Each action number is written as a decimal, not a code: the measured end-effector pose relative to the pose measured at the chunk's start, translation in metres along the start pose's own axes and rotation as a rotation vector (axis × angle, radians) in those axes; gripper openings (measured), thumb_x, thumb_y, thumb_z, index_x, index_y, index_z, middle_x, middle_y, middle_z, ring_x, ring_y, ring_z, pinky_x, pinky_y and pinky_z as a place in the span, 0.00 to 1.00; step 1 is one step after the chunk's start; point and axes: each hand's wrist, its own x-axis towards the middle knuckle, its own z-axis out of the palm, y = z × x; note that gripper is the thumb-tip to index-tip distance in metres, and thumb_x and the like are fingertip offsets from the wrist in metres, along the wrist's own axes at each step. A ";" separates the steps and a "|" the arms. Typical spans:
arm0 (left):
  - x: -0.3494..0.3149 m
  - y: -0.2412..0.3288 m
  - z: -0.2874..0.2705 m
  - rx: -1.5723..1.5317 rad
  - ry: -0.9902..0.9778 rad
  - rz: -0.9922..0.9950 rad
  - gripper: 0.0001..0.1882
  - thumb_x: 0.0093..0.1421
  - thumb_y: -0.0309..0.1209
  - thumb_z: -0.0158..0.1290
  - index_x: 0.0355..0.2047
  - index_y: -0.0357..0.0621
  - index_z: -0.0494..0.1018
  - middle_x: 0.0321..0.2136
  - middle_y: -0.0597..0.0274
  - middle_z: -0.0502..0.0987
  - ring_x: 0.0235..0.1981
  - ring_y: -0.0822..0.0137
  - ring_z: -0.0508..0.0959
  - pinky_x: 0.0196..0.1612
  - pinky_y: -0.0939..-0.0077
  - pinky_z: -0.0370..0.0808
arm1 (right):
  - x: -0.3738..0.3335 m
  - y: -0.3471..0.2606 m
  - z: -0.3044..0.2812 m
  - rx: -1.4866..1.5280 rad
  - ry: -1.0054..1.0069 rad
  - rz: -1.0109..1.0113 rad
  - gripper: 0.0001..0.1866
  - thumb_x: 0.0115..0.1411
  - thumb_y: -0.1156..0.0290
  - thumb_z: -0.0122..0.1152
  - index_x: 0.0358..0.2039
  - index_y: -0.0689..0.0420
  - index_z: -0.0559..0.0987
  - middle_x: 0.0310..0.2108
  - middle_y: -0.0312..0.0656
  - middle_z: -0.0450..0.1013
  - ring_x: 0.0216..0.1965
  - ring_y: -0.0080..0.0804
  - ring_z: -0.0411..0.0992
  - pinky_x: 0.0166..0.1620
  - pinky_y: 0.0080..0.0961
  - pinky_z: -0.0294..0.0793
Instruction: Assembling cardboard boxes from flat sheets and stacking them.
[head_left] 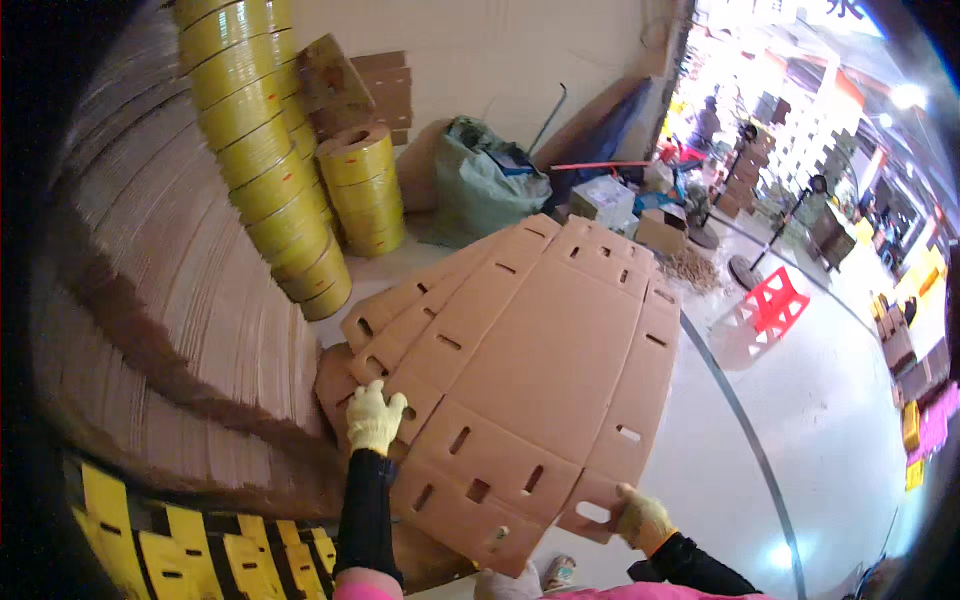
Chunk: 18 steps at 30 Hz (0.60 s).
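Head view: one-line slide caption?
Gloved left hand and right hand on a slotted cardboard sheet, yellow rolls beyond.

Centre, a cardboard sheet on further sheets; left, a cardboard stack; upper left, columns of rolls; upper centre, a sack behind the sheets; right, a stool.

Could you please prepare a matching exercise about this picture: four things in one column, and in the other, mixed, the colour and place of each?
Things:
1. Cardboard
2. Sack
3. Stool
4. Rolls

Colours and places:
A. Red, on the floor at right
B. Yellow, stacked at upper left
C. Brown, with the left grip and right grip at its edges
D. Greyish green, near the wall

Pairs: 1-C, 2-D, 3-A, 4-B
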 end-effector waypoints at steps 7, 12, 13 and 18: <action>-0.040 0.015 -0.039 -0.190 -0.153 0.253 0.36 0.59 0.44 0.64 0.63 0.41 0.68 0.56 0.43 0.77 0.57 0.43 0.76 0.59 0.51 0.73 | -0.035 -0.048 -0.004 -0.761 0.532 -0.085 0.23 0.60 0.58 0.70 0.43 0.66 0.80 0.30 0.49 0.82 0.33 0.39 0.82 0.39 0.40 0.81; -0.116 0.065 -0.002 0.051 -0.118 0.422 0.32 0.60 0.36 0.62 0.63 0.42 0.67 0.35 0.48 0.83 0.36 0.51 0.84 0.42 0.58 0.80 | -0.053 -0.069 0.057 -1.155 0.492 -0.500 0.20 0.64 0.63 0.65 0.49 0.63 0.79 0.29 0.54 0.79 0.31 0.46 0.81 0.38 0.38 0.79; -0.121 0.065 0.004 0.052 -0.138 0.427 0.32 0.60 0.36 0.62 0.63 0.42 0.67 0.35 0.48 0.83 0.36 0.51 0.84 0.42 0.58 0.80 | -0.057 -0.069 0.060 -1.040 0.416 -0.581 0.21 0.66 0.65 0.62 0.55 0.62 0.76 0.29 0.54 0.79 0.31 0.48 0.81 0.38 0.41 0.79; -0.085 0.042 0.023 -0.380 -0.076 1.154 0.43 0.60 0.19 0.50 0.75 0.59 0.57 0.36 0.53 0.78 0.34 0.58 0.80 0.40 0.69 0.80 | -0.021 -0.074 0.004 -1.644 0.349 -1.203 0.29 0.62 0.74 0.60 0.65 0.49 0.72 0.59 0.53 0.73 0.61 0.55 0.70 0.59 0.56 0.72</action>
